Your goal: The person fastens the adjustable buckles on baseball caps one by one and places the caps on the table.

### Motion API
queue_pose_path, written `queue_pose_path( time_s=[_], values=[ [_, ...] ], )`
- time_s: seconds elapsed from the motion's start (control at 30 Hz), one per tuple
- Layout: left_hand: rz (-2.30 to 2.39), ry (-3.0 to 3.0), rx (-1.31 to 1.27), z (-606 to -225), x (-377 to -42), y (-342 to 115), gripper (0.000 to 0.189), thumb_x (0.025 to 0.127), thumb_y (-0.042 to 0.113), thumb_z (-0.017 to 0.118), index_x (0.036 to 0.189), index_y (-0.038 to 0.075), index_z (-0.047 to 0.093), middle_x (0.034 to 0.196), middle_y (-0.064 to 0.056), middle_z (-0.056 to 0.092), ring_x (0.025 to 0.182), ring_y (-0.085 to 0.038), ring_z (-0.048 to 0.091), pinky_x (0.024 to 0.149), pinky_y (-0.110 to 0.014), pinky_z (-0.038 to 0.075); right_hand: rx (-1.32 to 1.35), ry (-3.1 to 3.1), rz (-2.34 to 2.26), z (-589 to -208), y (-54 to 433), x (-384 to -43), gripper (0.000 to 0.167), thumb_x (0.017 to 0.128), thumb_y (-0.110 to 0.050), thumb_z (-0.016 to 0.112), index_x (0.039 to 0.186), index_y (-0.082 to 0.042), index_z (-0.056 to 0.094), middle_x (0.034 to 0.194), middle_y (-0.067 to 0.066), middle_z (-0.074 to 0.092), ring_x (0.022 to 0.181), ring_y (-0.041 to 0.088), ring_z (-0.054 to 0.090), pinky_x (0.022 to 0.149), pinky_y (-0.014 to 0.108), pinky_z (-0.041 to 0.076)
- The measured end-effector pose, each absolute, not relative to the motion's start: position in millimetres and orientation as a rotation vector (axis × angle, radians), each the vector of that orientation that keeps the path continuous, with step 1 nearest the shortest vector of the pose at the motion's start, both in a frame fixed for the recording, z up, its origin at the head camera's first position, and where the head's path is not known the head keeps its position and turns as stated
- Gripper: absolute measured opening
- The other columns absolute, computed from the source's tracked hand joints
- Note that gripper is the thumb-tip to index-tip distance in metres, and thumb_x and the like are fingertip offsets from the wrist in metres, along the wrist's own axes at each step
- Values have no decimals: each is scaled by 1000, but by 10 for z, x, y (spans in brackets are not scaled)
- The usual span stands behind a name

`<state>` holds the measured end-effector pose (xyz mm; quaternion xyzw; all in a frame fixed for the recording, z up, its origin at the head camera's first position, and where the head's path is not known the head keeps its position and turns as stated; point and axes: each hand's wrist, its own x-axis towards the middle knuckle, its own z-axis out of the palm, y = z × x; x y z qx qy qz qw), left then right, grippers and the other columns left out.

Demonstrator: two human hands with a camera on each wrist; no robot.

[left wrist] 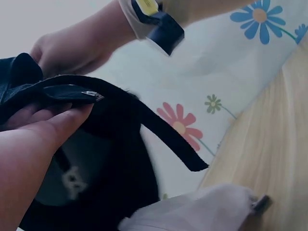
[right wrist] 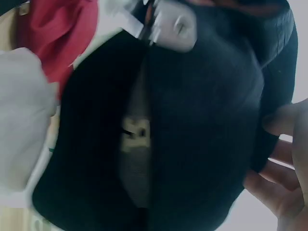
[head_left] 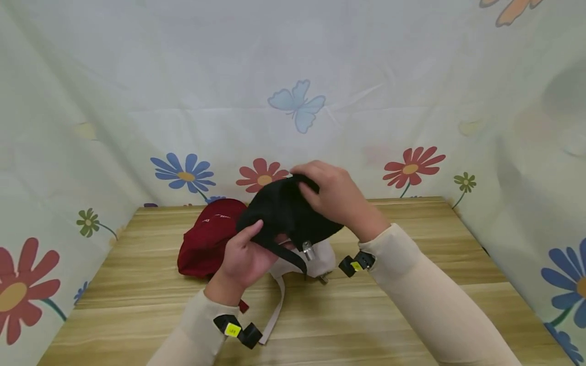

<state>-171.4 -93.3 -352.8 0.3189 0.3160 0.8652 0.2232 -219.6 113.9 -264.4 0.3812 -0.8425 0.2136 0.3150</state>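
Observation:
Both hands hold a black baseball cap (head_left: 284,208) in the air above the table. My left hand (head_left: 247,256) grips its lower left edge, thumb on the outer side and fingers beneath. From above, my right hand (head_left: 336,195) pinches the upper right part between thumb and fingers. A loose black strap (head_left: 288,256) hangs from the cap beside a silver metal buckle (head_left: 308,250). The left wrist view shows the strap end (left wrist: 185,156) sticking out free. In the right wrist view, a pale label (right wrist: 136,132) shows inside the folded cap, and the right fingers (right wrist: 274,185) lie at its edge.
A dark red cap (head_left: 206,239) lies on the wooden table (head_left: 389,305) at the left. Partly hidden under the black cap is a pale cap (head_left: 325,256), its long strap (head_left: 274,315) stretching toward the front. A flower-printed cloth (head_left: 366,127) surrounds the table's back and sides.

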Motion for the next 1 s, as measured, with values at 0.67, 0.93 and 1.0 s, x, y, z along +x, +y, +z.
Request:
queue_pose_path(
  time_s=[0.67,0.93,1.0],
  values=[
    [2508,688,943,-3606,-1604,-823,42,106,26,12,140,17,36,139,-6,50,126,-25,49,107,-43,41,921,-2123,761,-3140,1582,-1630,24,82,-8,74,106,-9,71,105,5,70,97,18,65,83,35,56],
    [2539,598,979,-3589,-1664,-810,44,106,28,10,138,13,37,137,-8,53,124,-28,49,107,-41,42,895,-2165,964,-3424,1592,-1497,7,84,-9,72,90,-13,73,85,-3,71,78,9,64,69,27,54],
    [2545,586,971,-3585,-1671,-806,45,106,29,10,139,14,37,138,-8,52,124,-28,49,108,-41,42,876,-2219,1060,-3480,1559,-1465,4,87,-12,71,87,-15,73,82,-6,70,75,6,62,67,25,53]
  ],
)
